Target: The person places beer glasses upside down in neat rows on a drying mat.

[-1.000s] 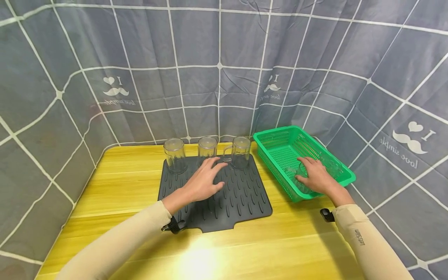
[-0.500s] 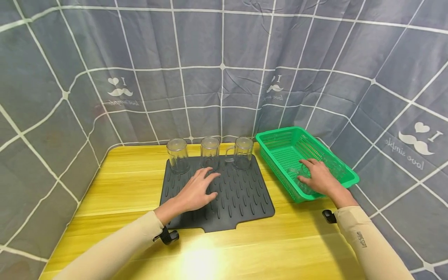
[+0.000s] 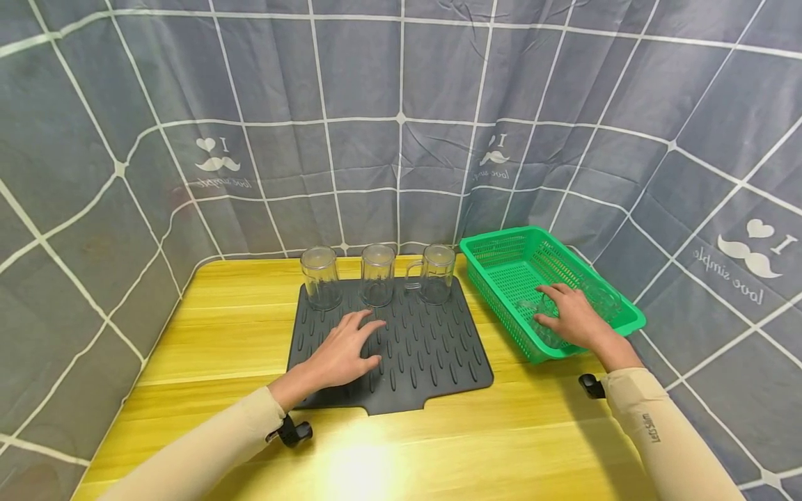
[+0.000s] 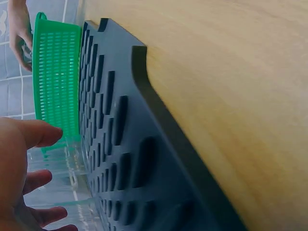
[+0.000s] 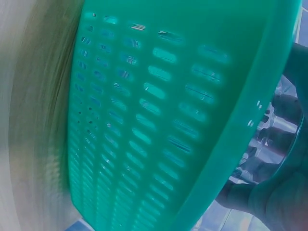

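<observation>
At the right, my right hand [image 3: 573, 316] reaches into the green basket [image 3: 501, 306] and grips a glass mug [image 5: 267, 149]; in the right wrist view its fingers show through the glass behind the rim. More clear glass [image 3: 604, 300] lies beside that hand in the basket. My left hand [image 3: 338, 355], fingers spread and holding nothing, hovers over the black ridged drying mat [image 3: 432, 348]. Along the mat's back edge stand three upside-down glass mugs: a left one [image 3: 321, 285], a middle one [image 3: 378, 282] and a right one [image 3: 436, 282], whose handle points left.
The mat and basket rest on a yellow wood-grain table [image 3: 232, 313]. A grey checked curtain [image 3: 363, 153] hangs behind and along both sides, close to the basket's right side. The basket's raised rim surrounds the right hand's work.
My left hand has drawn back toward the left and the near side, away from the mugs. My right hand stays in the basket, almost still. The head view has shifted slightly.
</observation>
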{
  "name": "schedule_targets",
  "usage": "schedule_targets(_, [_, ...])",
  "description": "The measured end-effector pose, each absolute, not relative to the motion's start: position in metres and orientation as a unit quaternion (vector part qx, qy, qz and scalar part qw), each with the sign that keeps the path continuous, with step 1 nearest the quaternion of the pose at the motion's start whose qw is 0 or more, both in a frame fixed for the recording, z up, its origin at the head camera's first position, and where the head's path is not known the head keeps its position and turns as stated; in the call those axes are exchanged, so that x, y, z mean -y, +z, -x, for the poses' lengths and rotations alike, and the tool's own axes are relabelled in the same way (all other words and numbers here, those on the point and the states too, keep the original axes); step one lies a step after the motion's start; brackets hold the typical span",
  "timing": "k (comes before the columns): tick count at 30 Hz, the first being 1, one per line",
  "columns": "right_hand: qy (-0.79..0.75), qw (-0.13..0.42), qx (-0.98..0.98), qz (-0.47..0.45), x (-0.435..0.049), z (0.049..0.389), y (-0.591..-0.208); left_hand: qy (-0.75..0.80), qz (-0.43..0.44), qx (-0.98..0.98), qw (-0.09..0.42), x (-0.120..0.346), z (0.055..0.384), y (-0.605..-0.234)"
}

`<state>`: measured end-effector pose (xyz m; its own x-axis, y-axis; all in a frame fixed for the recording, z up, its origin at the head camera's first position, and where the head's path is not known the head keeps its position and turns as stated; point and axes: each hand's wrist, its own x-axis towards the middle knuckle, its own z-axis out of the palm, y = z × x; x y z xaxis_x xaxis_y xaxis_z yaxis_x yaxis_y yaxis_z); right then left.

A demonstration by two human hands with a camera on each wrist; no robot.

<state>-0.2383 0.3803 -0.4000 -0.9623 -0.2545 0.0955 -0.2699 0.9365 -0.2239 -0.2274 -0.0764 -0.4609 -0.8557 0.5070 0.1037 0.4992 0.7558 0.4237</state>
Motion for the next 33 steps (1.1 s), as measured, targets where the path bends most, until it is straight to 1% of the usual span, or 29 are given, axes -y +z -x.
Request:
schedule_targets(8, [0.125,0.029,0.983,-0.133,-0.383,0.238,-0.400,0.219,-0.259,-0.940,0.026,0.082,0.224,-0.470])
schedule_targets(19, [0.135,0.016,0.983,-0.124,-0.382,0.238,-0.399,0.193,-0.253,-0.946,0.068,0.084,0.222,-0.481])
schedule_targets(26, [0.136,0.024,0.982,-0.130,-0.382,0.239,-0.399,0.191,-0.248,-0.947,0.074,0.085,0.223,-0.484])
schedule_targets(33, [0.153,0.000,0.979,-0.134,-0.384,0.236,-0.396,0.188,-0.246,-0.947,0.084,0.085,0.222,-0.486])
